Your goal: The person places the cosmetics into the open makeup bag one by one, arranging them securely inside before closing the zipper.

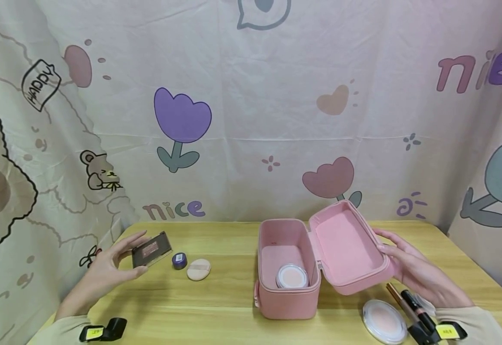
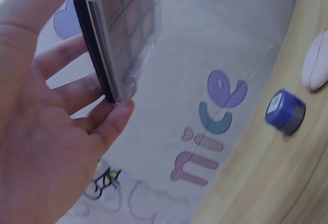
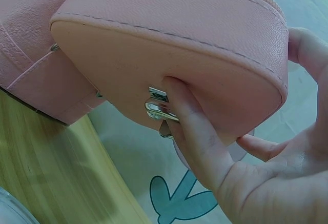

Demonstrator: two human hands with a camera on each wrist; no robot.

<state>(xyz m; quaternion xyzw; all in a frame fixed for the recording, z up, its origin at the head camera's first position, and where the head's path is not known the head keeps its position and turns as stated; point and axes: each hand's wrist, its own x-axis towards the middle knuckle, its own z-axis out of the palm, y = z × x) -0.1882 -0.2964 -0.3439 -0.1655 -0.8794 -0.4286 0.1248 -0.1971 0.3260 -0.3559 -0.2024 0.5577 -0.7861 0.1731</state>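
Note:
My left hand (image 1: 108, 268) grips an eyeshadow palette (image 1: 151, 250) by its edges, above the left side of the table. The left wrist view shows the palette (image 2: 123, 34) nearly edge-on, with several pans under a clear cover. A pink cosmetic case (image 1: 287, 304) stands open at the middle, a round powder compact (image 1: 292, 276) inside it. My right hand (image 1: 421, 270) holds the case's lid (image 1: 350, 244), swung out to the right. In the right wrist view one finger lies on the lid's outer face (image 3: 128, 65), beside a metal clasp (image 3: 159, 108).
Near the palette are a small purple-blue jar (image 1: 179, 260) and a powder puff (image 1: 199, 269). Below the lid lie another round compact (image 1: 384, 322), a gold-capped tube (image 1: 402, 302) and a black tube (image 1: 417, 309). A patterned cloth (image 1: 251, 120) hangs behind the table.

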